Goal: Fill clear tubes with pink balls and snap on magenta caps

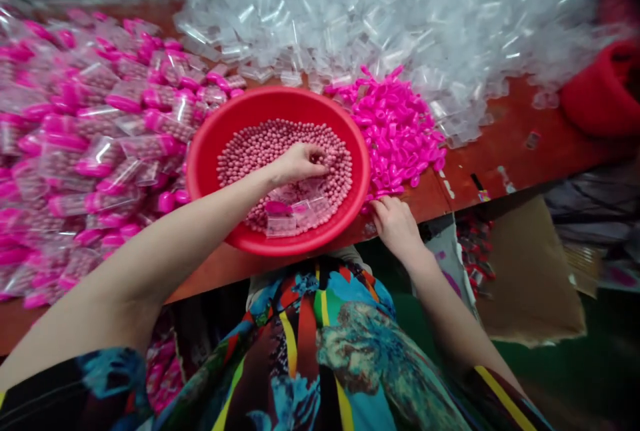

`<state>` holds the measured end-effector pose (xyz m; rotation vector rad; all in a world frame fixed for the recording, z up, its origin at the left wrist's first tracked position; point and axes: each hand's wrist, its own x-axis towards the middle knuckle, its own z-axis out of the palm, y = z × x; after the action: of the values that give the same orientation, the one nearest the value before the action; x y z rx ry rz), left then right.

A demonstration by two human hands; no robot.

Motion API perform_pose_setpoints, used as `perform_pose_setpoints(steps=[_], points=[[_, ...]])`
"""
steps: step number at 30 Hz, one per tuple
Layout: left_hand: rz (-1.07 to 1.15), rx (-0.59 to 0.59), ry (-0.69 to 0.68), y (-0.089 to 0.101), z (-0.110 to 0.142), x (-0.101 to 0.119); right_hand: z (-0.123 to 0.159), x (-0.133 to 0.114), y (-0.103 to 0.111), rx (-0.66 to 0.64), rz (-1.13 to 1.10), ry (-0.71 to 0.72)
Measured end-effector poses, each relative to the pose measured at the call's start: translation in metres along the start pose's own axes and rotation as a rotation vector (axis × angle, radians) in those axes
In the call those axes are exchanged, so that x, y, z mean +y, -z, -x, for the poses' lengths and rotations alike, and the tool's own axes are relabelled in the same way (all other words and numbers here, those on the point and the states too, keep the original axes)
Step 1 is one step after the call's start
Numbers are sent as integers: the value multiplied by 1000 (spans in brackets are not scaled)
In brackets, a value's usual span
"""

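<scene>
A red bowl [277,245] holds many small pink beads [265,144]. My left hand [301,163] reaches into it, fingers curled down at the beads on the right side; what they grip, if anything, is hidden. Below that hand, clear plastic containers [281,225] and a pink cap [278,208] lie on the beads. My right hand [397,225] is at the table's front edge, right of the bowl. Its fingers are closed, with a bit of pink showing at the tips, apparently a cap. Just beyond it spreads a heap of pink caps [395,131].
Bead-filled containers with pink caps [100,151] are piled on the left. Across the back lies a large mound of clear containers [380,24]. A red tub [603,91] rests at the far right of the table [515,151]. Below stands an open cardboard box [535,277].
</scene>
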<state>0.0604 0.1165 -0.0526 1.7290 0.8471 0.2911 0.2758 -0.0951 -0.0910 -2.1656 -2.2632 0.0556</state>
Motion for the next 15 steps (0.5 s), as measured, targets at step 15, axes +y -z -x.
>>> perform_pose_setpoints(steps=[15], points=[[1092, 79, 143, 7, 115, 38, -52, -9, 64, 400, -1269, -319]])
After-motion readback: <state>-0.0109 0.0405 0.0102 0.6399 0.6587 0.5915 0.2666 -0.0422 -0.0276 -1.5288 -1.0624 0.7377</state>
